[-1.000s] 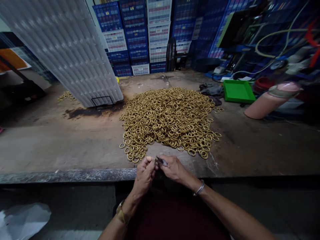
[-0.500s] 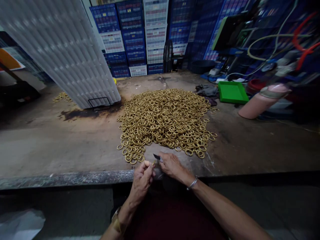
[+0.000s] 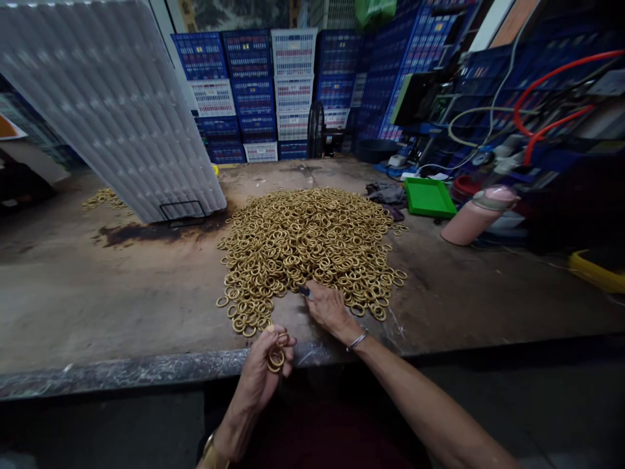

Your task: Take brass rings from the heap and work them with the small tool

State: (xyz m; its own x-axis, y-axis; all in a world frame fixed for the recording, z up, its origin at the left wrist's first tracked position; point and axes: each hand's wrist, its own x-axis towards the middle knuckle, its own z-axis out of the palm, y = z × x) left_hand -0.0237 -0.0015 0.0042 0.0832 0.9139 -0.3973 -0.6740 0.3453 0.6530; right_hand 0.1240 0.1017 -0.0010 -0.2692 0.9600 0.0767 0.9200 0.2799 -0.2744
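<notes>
the head camera is looking forward and down from close above the worktable [image 3: 146,293], gold-coloured rings [image 3: 312,234] filling mid-frame.

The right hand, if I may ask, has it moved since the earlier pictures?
Yes, the right hand has moved forward, away from the table's front edge, toward the ring pile.

I am working in dim light: a pale sheen is lying across my tabletop's left [image 3: 107,312], the heaped rings [image 3: 317,234] are glinting dully, and shadow is filling the space below. Wide-angle distortion is stretching the softening edges.
</notes>
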